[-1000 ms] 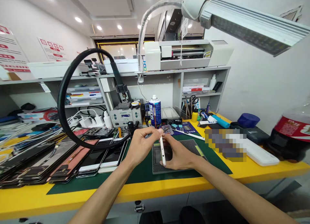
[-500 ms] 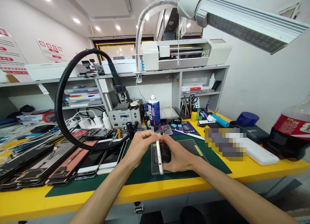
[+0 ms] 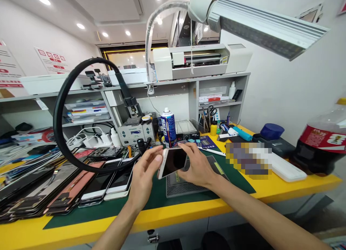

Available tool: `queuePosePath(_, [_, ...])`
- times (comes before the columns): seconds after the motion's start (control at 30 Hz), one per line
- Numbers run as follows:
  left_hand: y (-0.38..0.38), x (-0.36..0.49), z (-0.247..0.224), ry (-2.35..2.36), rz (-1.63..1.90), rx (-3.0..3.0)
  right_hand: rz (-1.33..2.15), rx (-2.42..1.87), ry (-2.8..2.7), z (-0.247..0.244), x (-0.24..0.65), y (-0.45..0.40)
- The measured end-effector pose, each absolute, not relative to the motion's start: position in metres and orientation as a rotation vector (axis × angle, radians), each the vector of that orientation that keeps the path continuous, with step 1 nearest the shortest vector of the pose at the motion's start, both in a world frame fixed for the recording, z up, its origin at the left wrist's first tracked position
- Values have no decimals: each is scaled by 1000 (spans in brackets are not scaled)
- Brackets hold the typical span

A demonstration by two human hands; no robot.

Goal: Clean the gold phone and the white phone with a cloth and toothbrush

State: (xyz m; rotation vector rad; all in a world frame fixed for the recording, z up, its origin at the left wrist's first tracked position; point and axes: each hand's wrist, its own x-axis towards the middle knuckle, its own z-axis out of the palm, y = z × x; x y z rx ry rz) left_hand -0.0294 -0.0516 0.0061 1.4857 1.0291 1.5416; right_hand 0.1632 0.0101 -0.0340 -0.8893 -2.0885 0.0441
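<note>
A smartphone [image 3: 173, 160] with a dark screen and a pale frame is held up above the bench mat, its screen turned toward me at a tilt. My right hand [image 3: 196, 167] grips its right side, fingers along the top edge and thumb below. At the left end of the phone, my left hand [image 3: 144, 176] has its fingers curled and its thumb against the edge. Beneath the phone lies a grey perforated pad [image 3: 186, 188] on the green mat [image 3: 151, 203]. Both hands are raised off the mat.
Several phones and screens [image 3: 72, 187] lie in rows on the left. A black hose [image 3: 58, 124] loops above them from a hot-air station [image 3: 135, 134]. Behind the hands stands a blue spray can [image 3: 168, 129]. Cola bottle [image 3: 321, 138] and white box [image 3: 288, 166] are at right.
The phone has turned from edge-on, so its dark screen now faces me. My left hand has shifted from the phone's top to its left end, and the view has moved slightly.
</note>
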Motion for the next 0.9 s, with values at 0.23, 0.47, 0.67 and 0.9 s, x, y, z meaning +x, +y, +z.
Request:
queuePosePath(0.23, [-55, -30, -5, 1269, 1620, 1664, -74, -1067, -2011, -36, 163, 11])
queuePosePath(0.47, [-27, -45, 5, 1253, 1631, 1455, 271, -966, -2064, -33, 165, 7])
queuePosePath(0.67, [-6, -58, 14, 942, 1487, 1061, 1438, -329, -1912, -8, 180, 3])
queuePosePath(0.9, [12, -39, 12, 654, 1345, 833, 2020, -71, -1645, -2, 191, 8])
